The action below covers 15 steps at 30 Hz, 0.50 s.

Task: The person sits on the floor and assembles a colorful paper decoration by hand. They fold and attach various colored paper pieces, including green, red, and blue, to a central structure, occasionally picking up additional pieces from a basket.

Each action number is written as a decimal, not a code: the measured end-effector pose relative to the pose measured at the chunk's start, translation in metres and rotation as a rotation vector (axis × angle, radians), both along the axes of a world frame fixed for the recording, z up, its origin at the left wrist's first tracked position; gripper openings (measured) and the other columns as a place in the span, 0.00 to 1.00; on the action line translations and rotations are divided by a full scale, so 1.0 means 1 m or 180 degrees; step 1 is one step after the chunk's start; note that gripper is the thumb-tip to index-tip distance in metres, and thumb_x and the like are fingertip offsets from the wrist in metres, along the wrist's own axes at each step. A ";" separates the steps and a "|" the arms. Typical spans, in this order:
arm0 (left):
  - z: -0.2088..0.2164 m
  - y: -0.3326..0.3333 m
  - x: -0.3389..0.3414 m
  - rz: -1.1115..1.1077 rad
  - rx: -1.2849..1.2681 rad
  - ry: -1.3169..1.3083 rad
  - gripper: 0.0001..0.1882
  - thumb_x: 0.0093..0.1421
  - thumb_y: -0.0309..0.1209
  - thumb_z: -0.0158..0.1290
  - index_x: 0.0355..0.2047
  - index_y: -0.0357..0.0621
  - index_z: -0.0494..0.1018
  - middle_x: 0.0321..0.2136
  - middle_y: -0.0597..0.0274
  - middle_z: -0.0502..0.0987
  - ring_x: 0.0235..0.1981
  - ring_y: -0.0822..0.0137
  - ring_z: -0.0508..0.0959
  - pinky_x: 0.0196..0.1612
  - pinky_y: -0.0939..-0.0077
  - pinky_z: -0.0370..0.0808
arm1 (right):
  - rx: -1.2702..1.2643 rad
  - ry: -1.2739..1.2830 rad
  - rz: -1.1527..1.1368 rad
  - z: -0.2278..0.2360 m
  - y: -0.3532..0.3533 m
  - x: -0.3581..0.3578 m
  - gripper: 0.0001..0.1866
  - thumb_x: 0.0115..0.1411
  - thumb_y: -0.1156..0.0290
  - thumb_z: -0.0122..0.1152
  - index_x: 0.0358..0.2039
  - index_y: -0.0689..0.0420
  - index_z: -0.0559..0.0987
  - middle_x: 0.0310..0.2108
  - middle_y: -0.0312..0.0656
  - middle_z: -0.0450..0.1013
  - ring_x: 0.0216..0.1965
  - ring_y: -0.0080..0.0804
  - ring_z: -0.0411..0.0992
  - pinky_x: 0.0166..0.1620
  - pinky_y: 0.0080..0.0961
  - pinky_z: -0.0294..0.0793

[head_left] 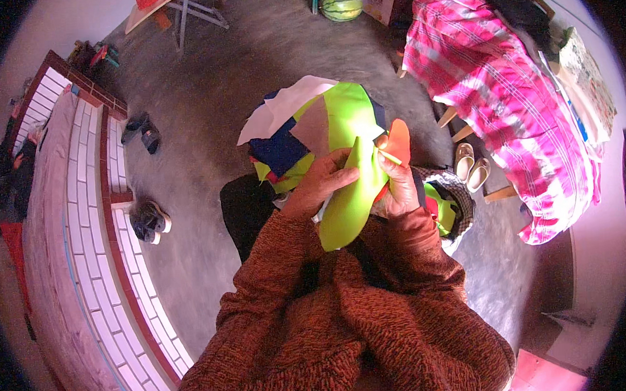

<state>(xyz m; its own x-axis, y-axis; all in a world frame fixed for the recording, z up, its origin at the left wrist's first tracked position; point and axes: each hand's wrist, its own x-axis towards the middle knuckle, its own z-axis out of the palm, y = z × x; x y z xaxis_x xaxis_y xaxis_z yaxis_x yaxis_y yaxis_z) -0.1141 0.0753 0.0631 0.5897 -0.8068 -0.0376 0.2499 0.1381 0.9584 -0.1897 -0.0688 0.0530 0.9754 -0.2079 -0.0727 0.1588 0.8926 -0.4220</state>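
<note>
My left hand [321, 183] is closed on a curved lime-green cloth piece [344, 215], pinching its upper part in front of my body. The right hand [400, 189] pinches the same cloth at its other edge, thumb on top. Beside the right fingertips a flat orange piece [399, 140] with a rounded end sticks up; whether it is cloth I cannot tell. Just beyond my hands lie several overlapping cloth pieces, among them a pale pink piece [287, 105], a navy piece [279, 146] and a grey piece [313, 128].
Right of my right hand stands a container with a checked rim [462, 200], bright cloth inside. A bench or bed under a pink plaid cover [472, 52] fills the right, with beige shoes [473, 167] by it. A watermelon [341, 4] lies far off. Dark shoes [150, 221] sit by the tiled structure [92, 228] at left.
</note>
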 end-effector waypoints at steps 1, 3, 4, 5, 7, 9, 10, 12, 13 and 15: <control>0.001 0.000 -0.003 -0.0057 -0.0080 0.0300 0.28 0.55 0.35 0.55 0.53 0.35 0.63 0.43 0.59 0.73 0.44 0.69 0.71 0.49 0.74 0.66 | -0.0179 0.0038 -0.0051 0.002 0.002 -0.001 0.13 0.52 0.78 0.61 0.37 0.53 0.71 0.40 0.38 0.72 0.41 0.32 0.72 0.44 0.31 0.74; -0.009 -0.004 -0.003 0.0112 -0.0342 0.0168 0.29 0.54 0.34 0.55 0.53 0.35 0.62 0.43 0.59 0.72 0.44 0.69 0.72 0.48 0.75 0.67 | -0.0478 0.0114 -0.0280 0.008 0.007 -0.001 0.11 0.52 0.78 0.61 0.36 0.53 0.72 0.36 0.37 0.72 0.36 0.30 0.72 0.39 0.29 0.75; -0.012 -0.005 -0.002 0.0195 -0.0472 0.0102 0.29 0.54 0.34 0.56 0.53 0.35 0.62 0.43 0.59 0.72 0.44 0.69 0.72 0.48 0.76 0.68 | -0.0517 0.0130 -0.0283 0.010 0.009 0.000 0.11 0.53 0.78 0.61 0.36 0.53 0.72 0.36 0.36 0.72 0.36 0.30 0.72 0.39 0.29 0.75; -0.013 -0.004 -0.002 0.0227 -0.0437 0.0206 0.28 0.53 0.33 0.56 0.53 0.35 0.63 0.43 0.59 0.73 0.43 0.70 0.72 0.47 0.76 0.68 | -0.0543 0.0149 -0.0297 0.011 0.011 0.000 0.11 0.53 0.79 0.60 0.36 0.53 0.72 0.35 0.36 0.72 0.37 0.30 0.72 0.39 0.29 0.75; -0.014 0.000 -0.001 0.0291 -0.0367 0.0412 0.26 0.53 0.32 0.57 0.51 0.36 0.65 0.42 0.60 0.73 0.41 0.70 0.73 0.45 0.77 0.69 | -0.0614 0.0272 -0.0238 0.011 0.010 -0.001 0.10 0.53 0.80 0.60 0.35 0.53 0.72 0.34 0.35 0.72 0.38 0.29 0.71 0.40 0.28 0.74; -0.009 0.002 -0.001 0.0502 -0.0187 0.0398 0.22 0.53 0.31 0.55 0.47 0.37 0.68 0.39 0.60 0.75 0.39 0.68 0.75 0.45 0.74 0.70 | -0.0662 0.0329 -0.0363 0.007 0.010 0.000 0.10 0.53 0.80 0.60 0.34 0.54 0.73 0.33 0.34 0.71 0.37 0.28 0.71 0.41 0.29 0.73; -0.008 0.003 -0.001 0.0609 -0.0096 0.0391 0.20 0.53 0.30 0.55 0.46 0.37 0.69 0.37 0.60 0.76 0.37 0.67 0.76 0.44 0.73 0.71 | -0.0686 0.0357 -0.0424 0.004 0.010 0.001 0.09 0.53 0.81 0.59 0.34 0.54 0.73 0.33 0.34 0.71 0.37 0.28 0.70 0.41 0.29 0.72; -0.007 0.006 0.002 0.0744 -0.0103 0.0179 0.16 0.54 0.28 0.53 0.43 0.37 0.70 0.36 0.61 0.77 0.37 0.68 0.76 0.44 0.73 0.71 | -0.0884 0.0386 -0.0571 -0.007 0.004 0.004 0.09 0.53 0.81 0.59 0.33 0.54 0.73 0.32 0.33 0.71 0.36 0.28 0.70 0.41 0.29 0.72; -0.005 0.008 0.002 0.0840 -0.0066 0.0170 0.16 0.54 0.28 0.54 0.43 0.37 0.70 0.36 0.61 0.77 0.37 0.68 0.76 0.44 0.73 0.71 | -0.0984 0.0400 -0.0644 -0.012 0.001 0.005 0.09 0.53 0.81 0.59 0.32 0.54 0.73 0.32 0.33 0.71 0.35 0.27 0.70 0.41 0.29 0.72; -0.006 0.011 0.006 0.0943 -0.0155 0.0155 0.16 0.55 0.30 0.53 0.43 0.37 0.70 0.36 0.60 0.76 0.37 0.68 0.75 0.44 0.72 0.71 | -0.0803 0.0433 -0.0595 -0.019 -0.005 0.006 0.09 0.53 0.82 0.58 0.32 0.54 0.73 0.31 0.33 0.70 0.35 0.28 0.70 0.41 0.28 0.71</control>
